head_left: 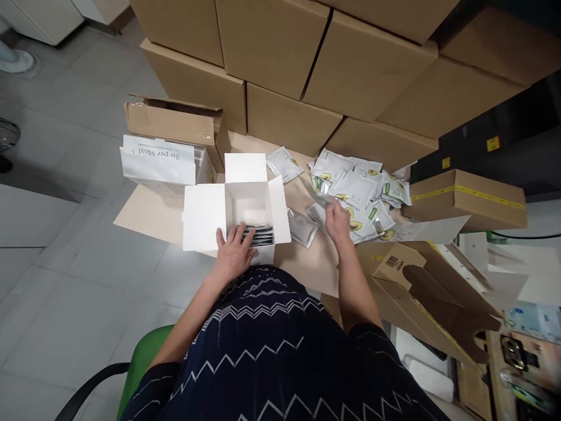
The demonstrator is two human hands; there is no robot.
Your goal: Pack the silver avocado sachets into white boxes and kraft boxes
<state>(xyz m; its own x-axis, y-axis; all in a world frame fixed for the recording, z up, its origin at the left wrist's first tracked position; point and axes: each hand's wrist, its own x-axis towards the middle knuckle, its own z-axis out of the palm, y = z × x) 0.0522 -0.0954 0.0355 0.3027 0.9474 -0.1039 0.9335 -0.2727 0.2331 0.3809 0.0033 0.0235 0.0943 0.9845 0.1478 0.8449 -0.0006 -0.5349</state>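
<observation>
An open white box (204, 217) with its flaps folded out stands on the table in front of me. Several thin packets (262, 235) are lined up on edge inside, along its near side. My left hand (233, 251) lies over the box's near edge, fingers spread and touching those packets. To the right, my right hand (337, 223) is closed on a silvery pouch (319, 196), at the left side of a pile of white pouches (353, 186) printed with avocado pictures. Between box and pile lie a loose pouch (301, 227) and, farther back, another pouch (284, 164).
Stacked brown cartons (289, 111) wall off the back. A "Su-per Meal" box (158, 161) and an open carton (170, 120) stand at the left. On the right are a taped carton (468, 202) and an open cardboard box (433, 292). A green chair (144, 356) is behind me.
</observation>
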